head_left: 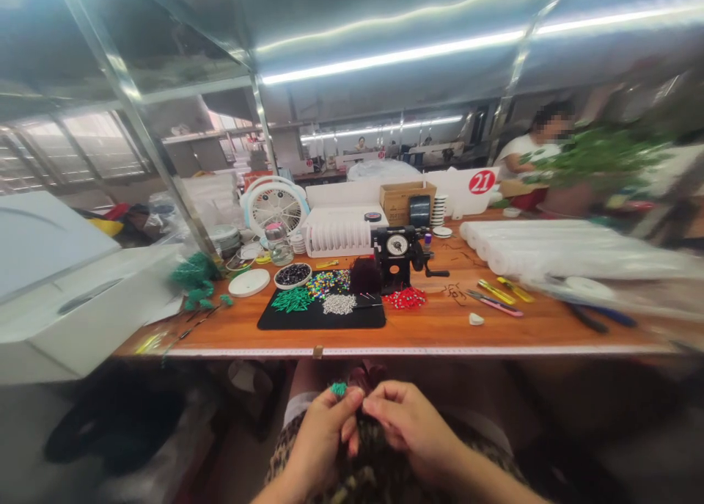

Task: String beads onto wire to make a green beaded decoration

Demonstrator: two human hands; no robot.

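Over my lap, below the table's front edge, my left hand (324, 431) is closed on a small green beaded piece (338, 389) that shows above its fingers. My right hand (410, 416) is pinched right beside it, fingertips almost touching the left thumb; anything between them is too small to make out. Beyond the hands, a black mat (275, 321) bears green tube-shaped beads (291, 300), whitish beads (339, 304) and multicoloured beads (324, 285). A round dish of black beads (292, 275) sits at its back edge. Red beads (405, 298) lie on the wood to the right.
Behind the mat stands a black hand-cranked machine (397, 249) with a dial. Yellow cutters (496, 291), a pink-handled tool (498, 304) and white plastic rolls (528, 243) lie on the right. A fan (276, 209) stands at back left; a white box (71, 320) flanks the left. A person (528, 152) sits beyond.
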